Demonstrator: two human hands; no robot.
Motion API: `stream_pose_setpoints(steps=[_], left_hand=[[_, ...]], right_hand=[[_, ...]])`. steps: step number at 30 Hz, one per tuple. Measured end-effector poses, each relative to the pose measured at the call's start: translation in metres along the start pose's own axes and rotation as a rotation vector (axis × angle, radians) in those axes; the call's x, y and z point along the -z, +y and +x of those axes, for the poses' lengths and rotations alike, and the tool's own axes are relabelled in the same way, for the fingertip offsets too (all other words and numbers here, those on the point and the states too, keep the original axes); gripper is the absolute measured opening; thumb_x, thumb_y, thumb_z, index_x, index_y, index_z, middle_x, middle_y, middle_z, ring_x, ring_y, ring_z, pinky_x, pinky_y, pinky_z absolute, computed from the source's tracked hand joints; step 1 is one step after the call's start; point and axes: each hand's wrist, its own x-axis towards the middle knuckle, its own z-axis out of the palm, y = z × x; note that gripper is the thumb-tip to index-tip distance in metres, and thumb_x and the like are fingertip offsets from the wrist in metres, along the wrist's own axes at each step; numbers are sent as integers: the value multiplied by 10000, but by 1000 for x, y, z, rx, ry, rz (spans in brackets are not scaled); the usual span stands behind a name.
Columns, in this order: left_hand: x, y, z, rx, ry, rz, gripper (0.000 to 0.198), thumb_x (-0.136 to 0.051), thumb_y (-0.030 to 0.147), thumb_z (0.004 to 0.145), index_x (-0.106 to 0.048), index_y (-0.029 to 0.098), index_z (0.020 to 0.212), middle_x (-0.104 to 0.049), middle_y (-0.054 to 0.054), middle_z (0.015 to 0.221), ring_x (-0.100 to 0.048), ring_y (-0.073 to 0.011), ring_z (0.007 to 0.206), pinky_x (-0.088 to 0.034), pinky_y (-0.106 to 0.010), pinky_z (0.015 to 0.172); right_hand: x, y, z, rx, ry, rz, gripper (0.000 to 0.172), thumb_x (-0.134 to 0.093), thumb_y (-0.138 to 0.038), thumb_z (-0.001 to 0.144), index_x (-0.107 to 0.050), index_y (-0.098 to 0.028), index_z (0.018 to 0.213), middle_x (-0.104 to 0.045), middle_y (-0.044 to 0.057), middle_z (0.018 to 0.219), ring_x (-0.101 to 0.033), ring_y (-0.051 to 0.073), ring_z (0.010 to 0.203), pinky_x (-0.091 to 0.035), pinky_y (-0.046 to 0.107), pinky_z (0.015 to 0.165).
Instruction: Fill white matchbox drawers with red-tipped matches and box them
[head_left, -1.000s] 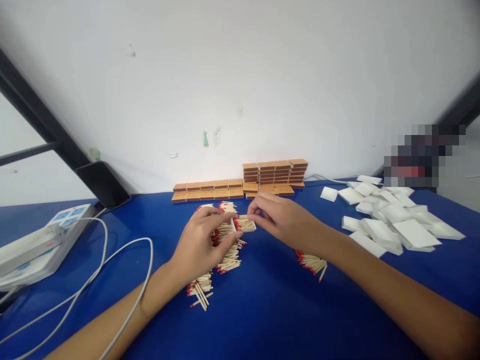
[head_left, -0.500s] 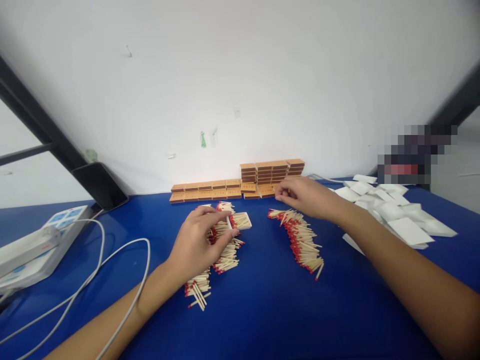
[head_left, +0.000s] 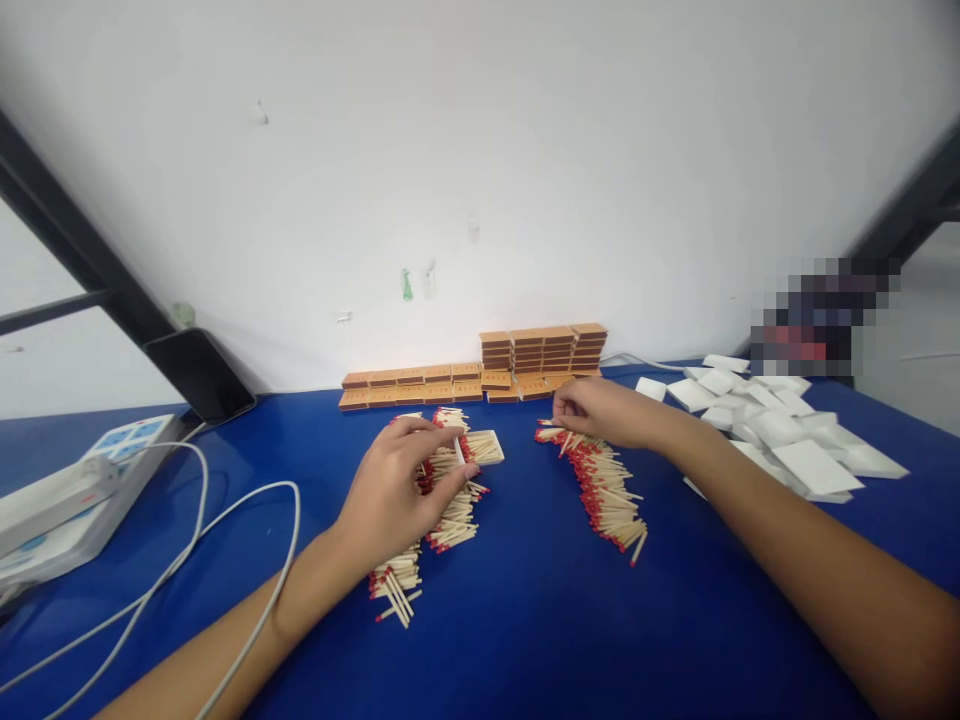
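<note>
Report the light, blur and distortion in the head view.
In the head view, light is soft, with faint shading on the pale wall; there too, print on the orange matchboxes is too blurred to read; the head view's side posts lean outward, perhaps from wide-angle stretch; its mosaic patch at right hides detail.

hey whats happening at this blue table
Someone's left hand holds a white matchbox tray of red-tipped matches. The right hand is at the far end of the right-hand match pile; whether it holds any is unclear. Orange matchboxes are stacked behind, and white trays lie heaped on the right.
</note>
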Motion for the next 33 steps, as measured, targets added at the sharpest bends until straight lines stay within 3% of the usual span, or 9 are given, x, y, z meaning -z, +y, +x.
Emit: stream_pose_setpoints(steps=[12,20,29,33], left_hand=[[1,1,0,-8,2,2,318,-738,359,968,-736,179,1230,-778,-111,1069,-687,-283,1045,-603,-476,911],[0,0,-1,23,-16,-9,346,-736,369,967,-729,173,1253,-762,-123,1077,-679,-288,1051,-591,-494,935],[0,-2,-1,26,-3,44,331,-726,387,974,-730,171,1225,-775,-115,1069,-682,-294,1052,-594,-481,887],[3,-2,1,50,1,71,315,-722,388,975,-739,190,1219,-781,-100,1056,-697,-292,1026,-597,-472,862]], right_hand=[[-2,-6,-1,22,60,-24,201,-502,-314,1014,-583,-208,864,-708,83,864,-604,202,742,-406,320,685],[7,-50,-15,194,208,105,161,-499,-314,1034,-583,-223,931,-675,71,932,-607,201,810,-434,322,719],[-11,-67,-16,175,-21,1,135,-531,-260,1029,-597,-205,925,-679,78,1017,-613,217,877,-414,330,740],[-10,-67,-18,163,-45,8,103,-586,-271,999,-611,-208,921,-683,69,996,-608,212,858,-414,327,727]])
